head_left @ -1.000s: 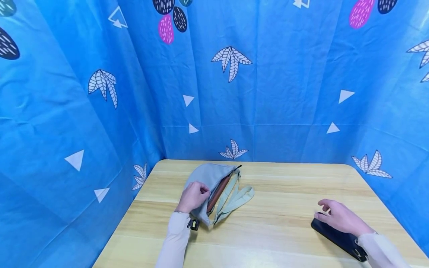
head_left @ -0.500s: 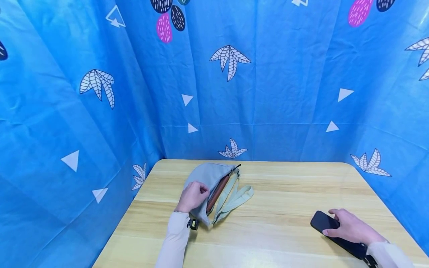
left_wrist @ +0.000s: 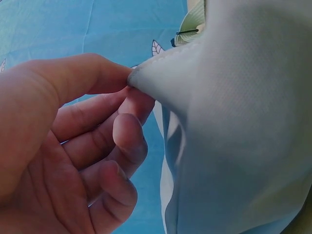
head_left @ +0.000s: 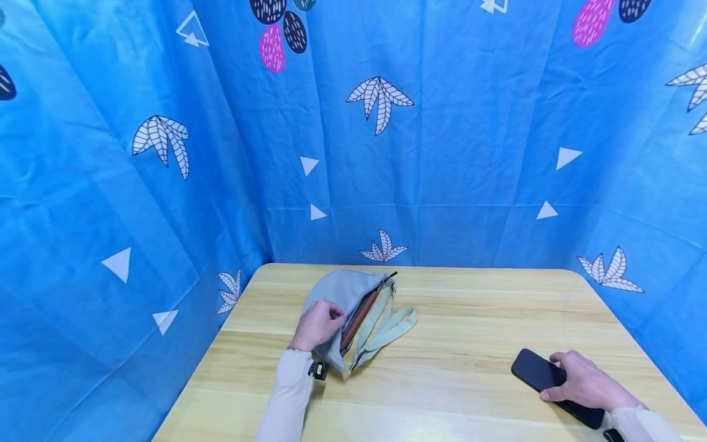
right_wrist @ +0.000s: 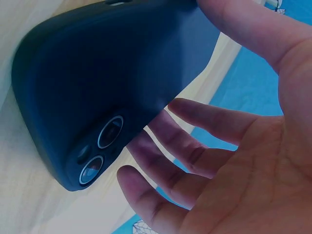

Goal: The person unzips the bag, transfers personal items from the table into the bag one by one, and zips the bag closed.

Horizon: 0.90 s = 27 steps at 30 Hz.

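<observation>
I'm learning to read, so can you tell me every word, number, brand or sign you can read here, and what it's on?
None: I can't read any words, numbers or brands.
Phone: no writing shows.
Gray-blue bag: no writing shows.
Blue curtain: just printed leaves, triangles and spotted shapes.
Black left-wrist device: its yellow patch is too small to tell if it has writing.

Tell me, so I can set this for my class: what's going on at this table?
A person's left hand pinches the edge of a grey-blue bag, whose opening shows something reddish-brown inside. Its pale strap trails onto the wooden table. Off to the right, the right hand has a grip on a dark phone, thumb at one edge and fingers at the other. The phone is outside the bag; whether it is off the table is hard to tell.
</observation>
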Each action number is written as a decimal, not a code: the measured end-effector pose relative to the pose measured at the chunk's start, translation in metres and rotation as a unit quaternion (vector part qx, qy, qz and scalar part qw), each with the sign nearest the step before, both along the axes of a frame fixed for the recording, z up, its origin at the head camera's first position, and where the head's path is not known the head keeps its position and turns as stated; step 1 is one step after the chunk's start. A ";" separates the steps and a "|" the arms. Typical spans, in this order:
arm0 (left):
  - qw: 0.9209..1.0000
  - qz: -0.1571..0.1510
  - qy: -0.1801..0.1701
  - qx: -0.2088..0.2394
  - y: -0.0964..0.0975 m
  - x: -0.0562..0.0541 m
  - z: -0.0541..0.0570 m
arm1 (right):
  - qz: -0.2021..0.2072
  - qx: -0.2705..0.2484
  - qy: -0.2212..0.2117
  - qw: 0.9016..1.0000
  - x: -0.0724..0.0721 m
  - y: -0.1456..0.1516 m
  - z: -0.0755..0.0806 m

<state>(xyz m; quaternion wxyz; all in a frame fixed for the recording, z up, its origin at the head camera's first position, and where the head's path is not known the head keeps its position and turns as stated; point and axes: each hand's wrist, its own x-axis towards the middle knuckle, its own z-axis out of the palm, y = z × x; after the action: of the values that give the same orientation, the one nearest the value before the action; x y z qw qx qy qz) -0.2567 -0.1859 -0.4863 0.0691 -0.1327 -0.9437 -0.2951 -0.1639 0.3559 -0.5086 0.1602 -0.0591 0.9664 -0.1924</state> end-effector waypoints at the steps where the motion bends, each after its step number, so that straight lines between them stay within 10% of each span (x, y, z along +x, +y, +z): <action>1: 1.000 0.000 0.001 -0.001 0.000 0.000 0.000 | 0.000 -0.001 -0.002 1.000 0.000 0.000 0.000; 27: 1.000 -0.002 0.006 0.001 -0.002 -0.001 -0.002 | -0.054 -0.013 -0.035 0.998 0.002 0.003 -0.003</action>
<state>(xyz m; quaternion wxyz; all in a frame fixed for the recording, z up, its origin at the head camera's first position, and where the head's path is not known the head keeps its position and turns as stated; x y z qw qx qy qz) -0.2578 -0.1877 -0.4882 0.0741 -0.1366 -0.9427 -0.2954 -0.1620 0.3586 -0.5115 0.1827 -0.0026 0.9593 -0.2154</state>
